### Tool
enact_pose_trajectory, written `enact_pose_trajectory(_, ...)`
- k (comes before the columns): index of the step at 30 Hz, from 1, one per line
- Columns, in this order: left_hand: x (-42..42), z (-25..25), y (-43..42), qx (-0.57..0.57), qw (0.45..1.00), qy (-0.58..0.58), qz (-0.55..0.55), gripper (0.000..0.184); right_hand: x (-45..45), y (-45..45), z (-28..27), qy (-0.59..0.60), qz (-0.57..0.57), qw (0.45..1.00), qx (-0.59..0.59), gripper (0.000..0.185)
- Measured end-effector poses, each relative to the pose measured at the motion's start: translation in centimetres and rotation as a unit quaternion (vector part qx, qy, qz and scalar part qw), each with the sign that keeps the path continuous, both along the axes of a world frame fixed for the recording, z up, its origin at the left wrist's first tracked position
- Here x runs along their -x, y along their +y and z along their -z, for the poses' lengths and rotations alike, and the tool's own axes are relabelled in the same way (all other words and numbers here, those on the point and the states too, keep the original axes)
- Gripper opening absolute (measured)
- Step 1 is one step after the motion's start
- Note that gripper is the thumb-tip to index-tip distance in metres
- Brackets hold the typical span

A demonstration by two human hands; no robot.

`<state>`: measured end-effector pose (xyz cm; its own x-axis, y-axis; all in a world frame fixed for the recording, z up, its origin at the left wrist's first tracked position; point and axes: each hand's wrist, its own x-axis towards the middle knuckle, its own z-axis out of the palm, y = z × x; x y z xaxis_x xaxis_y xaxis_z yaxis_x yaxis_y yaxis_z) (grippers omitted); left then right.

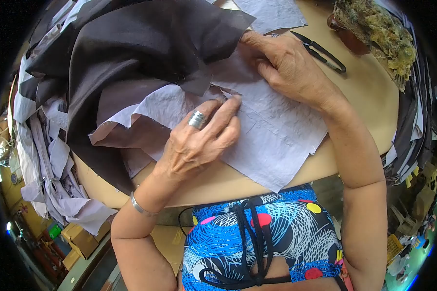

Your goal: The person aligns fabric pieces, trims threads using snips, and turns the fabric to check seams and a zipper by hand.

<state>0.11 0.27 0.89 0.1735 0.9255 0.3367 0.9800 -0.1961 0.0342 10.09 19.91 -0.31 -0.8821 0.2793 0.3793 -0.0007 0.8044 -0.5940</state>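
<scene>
Though blurred toward rim, shows cardboard box (82, 238) at lower left, contents unclear, below hanging fabric strips (53, 160). Rests left hand (194, 140) on lavender cloth (272, 140), fingers close together, any pinch hidden. Meets dark fabric (126, 53) with right hand (291, 65), index extended, thumb apart; cannot tell if clamped. Rightward: thread snips (320, 52), tangled fibrous clump (378, 34) partly covering reddish-brown object (352, 41), yellow basket (394, 248), contents indistinct.

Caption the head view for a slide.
Left hand and right hand on pale lilac cloth, slim black snips nearby.
</scene>
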Motion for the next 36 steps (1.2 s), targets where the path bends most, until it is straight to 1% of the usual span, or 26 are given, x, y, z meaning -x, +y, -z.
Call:
enact_pose_trajectory(2,0.0,0.5,-0.3,-0.014,1.000,-0.014,-0.022,0.016,0.2,-0.1,0.3,0.019,0.016,0.999,-0.036,0.043)
enact_pose_trajectory(5,0.0,0.8,-0.1,-0.045,0.999,-0.019,-0.021,0.016,1.1,-0.7,0.1,0.069,0.041,0.996,-0.027,0.042)
enact_pose_trajectory(8,-0.1,0.9,-0.1,-0.056,0.998,-0.005,-0.021,0.016,1.2,-0.5,0.4,0.031,-0.001,1.000,0.002,0.048)
enact_pose_trajectory(11,-0.1,1.2,-0.2,-0.065,0.997,0.015,-0.027,0.014,1.1,-0.5,0.3,0.053,-0.005,0.997,0.054,0.048)
enact_pose_trajectory(14,-0.3,0.6,-0.2,-0.025,0.999,0.014,-0.039,0.015,0.8,-0.7,-1.0,-0.038,0.027,0.998,0.052,0.048)
enact_pose_trajectory(17,-0.1,0.4,-0.2,-0.006,1.000,0.018,-0.020,0.016,1.1,-0.3,0.2,0.048,-0.011,0.998,0.026,0.047)
enact_pose_trajectory(20,0.0,-0.1,-0.3,0.023,0.998,0.050,0.008,0.016,1.4,-0.4,0.7,0.114,0.003,0.993,0.002,0.045)
enact_pose_trajectory(23,-0.6,-0.3,-0.3,0.033,0.996,0.066,0.044,0.013,1.2,-0.3,0.5,0.078,-0.010,0.997,0.024,0.045)
enact_pose_trajectory(27,-1.3,-0.4,-0.3,0.052,0.996,0.007,0.067,0.018,0.2,0.1,0.2,0.023,-0.017,1.000,0.013,0.045)
enact_pose_trajectory(28,-1.1,-0.7,-0.2,0.027,0.998,-0.022,0.056,0.021,0.0,0.3,0.2,0.014,-0.026,0.999,0.013,0.047)
enact_pose_trajectory(29,-0.8,-0.6,-0.4,0.014,0.999,-0.028,0.029,0.023,-0.1,0.4,0.2,0.005,-0.034,0.999,0.012,0.049)
enact_pose_trajectory(31,0.0,-0.1,-0.5,-0.012,0.999,-0.040,-0.025,0.025,0.4,0.0,0.0,0.015,0.012,1.000,-0.001,0.043)
enact_pose_trajectory(32,0.4,0.2,-0.4,-0.019,0.999,-0.035,-0.031,0.028,0.7,-0.3,-0.1,0.021,0.035,0.999,-0.008,0.041)
enact_pose_trajectory(35,0.7,0.6,-0.4,-0.018,0.998,-0.042,-0.031,0.027,1.5,-0.8,-0.3,0.056,0.024,0.998,-0.008,0.051)
enact_pose_trajectory(36,0.6,0.6,-0.4,-0.017,0.999,-0.038,-0.035,0.027,1.5,-0.8,-0.2,0.034,0.023,0.999,0.017,0.050)
